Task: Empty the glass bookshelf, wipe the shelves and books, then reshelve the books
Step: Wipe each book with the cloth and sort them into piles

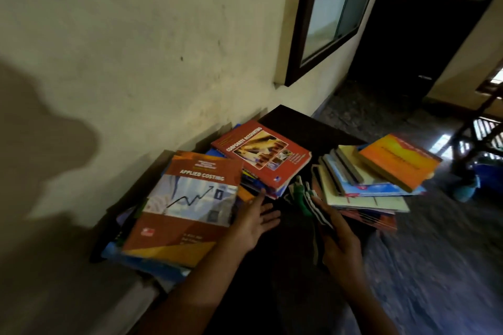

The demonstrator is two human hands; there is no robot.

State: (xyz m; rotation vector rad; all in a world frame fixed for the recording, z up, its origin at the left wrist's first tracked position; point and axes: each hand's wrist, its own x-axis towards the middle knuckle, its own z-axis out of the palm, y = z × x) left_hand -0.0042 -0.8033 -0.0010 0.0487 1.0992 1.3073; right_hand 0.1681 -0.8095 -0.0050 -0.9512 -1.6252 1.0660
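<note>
Three piles of books lie on a dark table [299, 128] against the wall. The near left pile is topped by the "Applied Costing" book [187, 204]. Behind it lies the red "Corporate Accounting" book [261, 155]. The right pile carries an orange book [397, 160] on top. My left hand [253, 221] is open, palm up, beside the right edge of the "Applied Costing" book. My right hand [340, 242] grips a striped green, white and dark cloth [310, 198] between the piles. The glass bookshelf [334, 5], with a dark frame, hangs on the wall at the upper right, and its visible shelves hold nothing.
A cream wall runs along the left, with my shadow on it. A dark speckled floor [435, 266] spreads to the right. A dark doorway stands at the back right, with a railing [484, 128] and a blue object [473, 185] at the far right.
</note>
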